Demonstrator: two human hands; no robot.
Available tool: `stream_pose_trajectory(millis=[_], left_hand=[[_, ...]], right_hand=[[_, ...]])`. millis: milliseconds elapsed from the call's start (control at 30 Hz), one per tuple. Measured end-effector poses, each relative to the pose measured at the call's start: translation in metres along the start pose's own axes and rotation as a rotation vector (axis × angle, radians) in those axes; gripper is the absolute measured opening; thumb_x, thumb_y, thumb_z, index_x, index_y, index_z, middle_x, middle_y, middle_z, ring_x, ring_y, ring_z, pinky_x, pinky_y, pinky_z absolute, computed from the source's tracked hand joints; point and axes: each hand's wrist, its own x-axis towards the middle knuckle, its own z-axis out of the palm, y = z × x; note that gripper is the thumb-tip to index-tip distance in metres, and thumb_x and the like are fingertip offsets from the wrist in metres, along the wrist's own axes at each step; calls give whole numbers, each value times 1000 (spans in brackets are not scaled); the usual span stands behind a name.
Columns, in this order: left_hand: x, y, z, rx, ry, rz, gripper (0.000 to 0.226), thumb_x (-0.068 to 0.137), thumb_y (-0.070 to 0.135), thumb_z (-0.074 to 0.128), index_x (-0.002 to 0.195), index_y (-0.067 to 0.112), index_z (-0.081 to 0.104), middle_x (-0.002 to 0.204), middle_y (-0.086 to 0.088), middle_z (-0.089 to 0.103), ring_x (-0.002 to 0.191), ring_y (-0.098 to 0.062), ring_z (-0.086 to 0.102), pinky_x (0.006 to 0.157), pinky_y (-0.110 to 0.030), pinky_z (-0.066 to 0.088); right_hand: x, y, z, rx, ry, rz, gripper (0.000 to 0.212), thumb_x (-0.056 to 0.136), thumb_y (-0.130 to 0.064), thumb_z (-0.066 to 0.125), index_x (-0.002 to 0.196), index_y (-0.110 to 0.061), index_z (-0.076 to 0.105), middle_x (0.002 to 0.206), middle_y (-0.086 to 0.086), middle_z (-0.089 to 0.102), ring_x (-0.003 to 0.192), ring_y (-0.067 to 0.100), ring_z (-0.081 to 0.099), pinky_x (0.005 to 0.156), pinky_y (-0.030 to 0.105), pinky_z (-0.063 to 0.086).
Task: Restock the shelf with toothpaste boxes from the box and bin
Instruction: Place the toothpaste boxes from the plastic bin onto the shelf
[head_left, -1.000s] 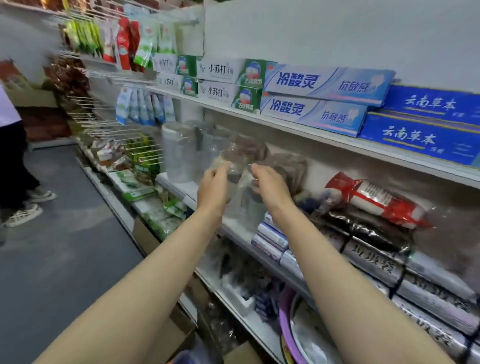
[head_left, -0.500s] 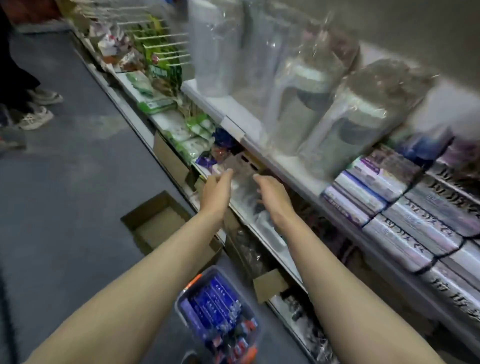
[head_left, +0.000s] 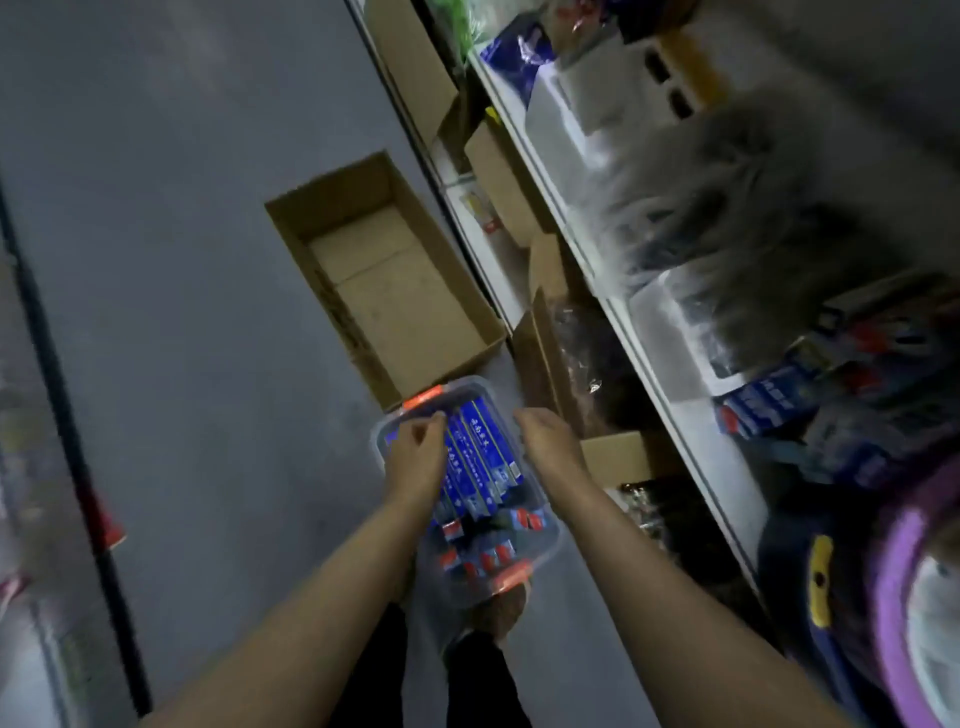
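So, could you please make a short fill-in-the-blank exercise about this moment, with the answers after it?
1. The clear plastic bin on the floor holds toothpaste boxes that are mostly ____ in colour.
2. The cardboard box lying on the floor beyond the bin is ____ inside.
3. The left hand reaches into the ____.
4. The latches at the two ends of the bin are ____.

Missing words: blue; empty; bin; orange

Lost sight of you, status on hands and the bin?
Left hand over the bin, fingers curled at the blue toothpaste boxes; grip unclear. Right hand beside the bin's rim, holding nothing. Cardboard box on floor, empty. Nothing blocking.
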Motion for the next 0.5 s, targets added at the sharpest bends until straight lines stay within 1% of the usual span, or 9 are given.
stream_pose_trajectory(millis=[33,67,167,200,267,333,367,433,500], left_hand=[[15,-26,4,10,12,-32,29,99,38,53,77,20,60,75,-6,65,78,-27,60,74,-38,47],[27,-48,7,17,13,-57,31,99,37,53,75,19,59,72,-4,63,77,-26,60,72,-37,46],[62,-107,23,12,-12,-117,34,96,45,54,86,14,65,88,-6,71,85,-25,66,78,-39,52],[71,-119,29,20,-5,-128,33,97,43,54,89,14,64,92,-7,71,88,-25,66,79,-39,52],[90,-139,39,40,-6,-127,25,101,36,53,95,14,62,96,-3,68,91,-21,62,75,-33,46],[106,-159,50,78,-48,-113,21,102,37,51,103,18,59,100,3,63,95,-16,59,79,-30,43],[113,-168,56,101,-76,-103,21,102,41,49,106,22,58,103,3,61,98,-17,58,84,-31,44],[129,-188,69,108,-117,-98,28,103,45,45,114,22,58,114,3,60,105,-17,56,90,-31,42],[141,-201,83,66,-150,-140,39,105,44,41,131,18,56,121,7,53,110,-13,49,93,-27,35]], right_hand=[[19,23,14,-15,-20,37,36,91,-40,50,72,-11,60,70,6,61,69,22,58,72,26,50],[42,51,29,-20,-44,70,39,86,-43,49,74,-8,60,72,9,63,71,26,62,72,29,53],[116,139,67,9,-103,150,59,72,-56,49,89,-1,60,85,21,69,86,41,70,83,59,57],[136,161,76,24,-103,160,63,71,-57,49,93,1,60,88,23,68,87,41,71,82,63,56],[138,159,87,-1,-81,176,65,73,-53,47,95,7,59,88,28,64,80,33,70,81,63,56],[139,151,94,-33,-29,170,55,82,-44,47,96,8,57,91,32,59,77,30,64,78,55,56],[146,156,97,-37,-15,163,49,88,-39,48,99,7,59,97,31,60,81,31,63,79,48,55],[167,173,107,-21,33,159,37,96,-34,50,115,-4,63,113,21,65,101,33,63,90,43,52],[186,191,119,-3,70,135,39,100,-34,51,135,-17,56,130,9,62,114,28,60,97,40,50]])
